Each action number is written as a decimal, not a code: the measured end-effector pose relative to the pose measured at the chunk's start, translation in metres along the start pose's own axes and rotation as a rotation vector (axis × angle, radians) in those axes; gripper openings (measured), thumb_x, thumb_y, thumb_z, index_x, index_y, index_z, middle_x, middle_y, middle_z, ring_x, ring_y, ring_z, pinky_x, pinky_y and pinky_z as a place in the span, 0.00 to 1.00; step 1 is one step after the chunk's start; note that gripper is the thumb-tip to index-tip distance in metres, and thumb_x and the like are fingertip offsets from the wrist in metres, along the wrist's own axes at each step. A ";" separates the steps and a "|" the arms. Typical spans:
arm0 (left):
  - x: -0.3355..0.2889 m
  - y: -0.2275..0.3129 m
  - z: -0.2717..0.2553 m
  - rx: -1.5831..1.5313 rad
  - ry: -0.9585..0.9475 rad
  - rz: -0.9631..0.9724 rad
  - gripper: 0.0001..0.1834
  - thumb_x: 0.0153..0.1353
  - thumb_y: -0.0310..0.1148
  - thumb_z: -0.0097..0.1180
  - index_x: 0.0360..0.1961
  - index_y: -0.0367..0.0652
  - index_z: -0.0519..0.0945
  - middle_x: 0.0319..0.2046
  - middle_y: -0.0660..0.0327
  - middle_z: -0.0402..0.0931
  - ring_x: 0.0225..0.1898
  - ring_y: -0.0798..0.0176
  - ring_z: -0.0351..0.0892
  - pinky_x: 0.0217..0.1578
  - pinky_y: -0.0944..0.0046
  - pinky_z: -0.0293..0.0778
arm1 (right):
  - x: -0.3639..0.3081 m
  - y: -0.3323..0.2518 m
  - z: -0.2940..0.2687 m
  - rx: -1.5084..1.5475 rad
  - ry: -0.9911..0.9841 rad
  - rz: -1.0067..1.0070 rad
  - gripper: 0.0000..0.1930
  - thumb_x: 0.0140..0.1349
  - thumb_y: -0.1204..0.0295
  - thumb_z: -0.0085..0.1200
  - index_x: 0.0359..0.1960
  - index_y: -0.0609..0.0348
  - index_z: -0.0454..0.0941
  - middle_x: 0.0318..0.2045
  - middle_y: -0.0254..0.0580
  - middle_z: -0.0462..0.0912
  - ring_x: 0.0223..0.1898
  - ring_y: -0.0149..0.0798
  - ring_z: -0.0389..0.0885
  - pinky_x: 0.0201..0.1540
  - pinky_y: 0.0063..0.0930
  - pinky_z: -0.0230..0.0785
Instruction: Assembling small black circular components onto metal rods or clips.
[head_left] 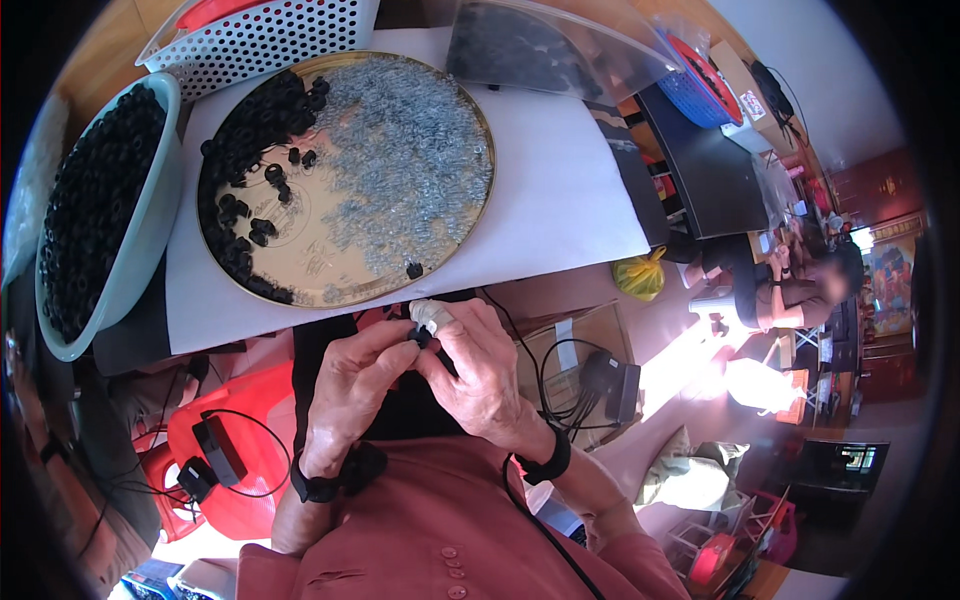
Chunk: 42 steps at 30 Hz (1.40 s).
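Observation:
In front of my body, just below the near rim of a round gold tray (320,245), my two hands meet. My left hand (362,378) and my right hand (478,372) both pinch one small black ring-like part (422,336), partly hidden by the fingertips. A pale wrap (430,314) covers one finger of the right hand. On the tray, a heap of black parts (262,118) lies at the left. Many small transparent pieces (410,150) spread over its right side. One black part (414,270) sits alone near the tray's lower right rim.
A pale green basin (165,215) of black parts stands left of the tray, with a white perforated basket (270,45) behind. Transparent plastic (560,45) lies at the back. Below are a red stool (245,450) and a cardboard box (590,330). Another person (800,290) sits far right.

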<state>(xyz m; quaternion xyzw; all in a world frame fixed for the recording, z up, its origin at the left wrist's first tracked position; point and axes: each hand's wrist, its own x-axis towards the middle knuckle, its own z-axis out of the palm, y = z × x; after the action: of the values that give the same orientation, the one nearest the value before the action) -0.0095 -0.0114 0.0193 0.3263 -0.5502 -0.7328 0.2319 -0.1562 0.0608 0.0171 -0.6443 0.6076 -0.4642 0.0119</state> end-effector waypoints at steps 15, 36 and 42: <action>0.001 0.000 0.007 0.203 0.080 0.126 0.11 0.63 0.28 0.56 0.43 0.31 0.80 0.24 0.71 0.73 0.26 0.80 0.64 0.26 0.76 0.62 | -0.006 0.004 0.008 -0.030 0.022 -0.026 0.26 0.42 0.86 0.60 0.48 0.68 0.73 0.38 0.47 0.79 0.34 0.47 0.74 0.38 0.37 0.67; 0.000 -0.007 0.009 0.118 0.124 0.183 0.12 0.66 0.30 0.54 0.45 0.33 0.79 0.25 0.67 0.74 0.24 0.78 0.67 0.25 0.75 0.66 | -0.004 0.001 0.016 0.058 0.042 0.040 0.23 0.44 0.86 0.60 0.46 0.68 0.74 0.38 0.49 0.79 0.35 0.49 0.76 0.38 0.38 0.70; 0.004 -0.007 0.010 0.066 0.107 0.183 0.13 0.66 0.31 0.53 0.46 0.33 0.79 0.23 0.68 0.73 0.24 0.78 0.67 0.25 0.75 0.66 | -0.003 -0.004 -0.002 0.183 -0.096 0.154 0.21 0.56 0.83 0.56 0.53 0.68 0.72 0.47 0.53 0.79 0.43 0.51 0.80 0.46 0.36 0.74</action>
<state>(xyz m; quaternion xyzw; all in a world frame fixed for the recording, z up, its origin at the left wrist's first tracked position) -0.0193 -0.0059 0.0132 0.3208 -0.5882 -0.6719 0.3158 -0.1537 0.0656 0.0191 -0.6136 0.6090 -0.4841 0.1352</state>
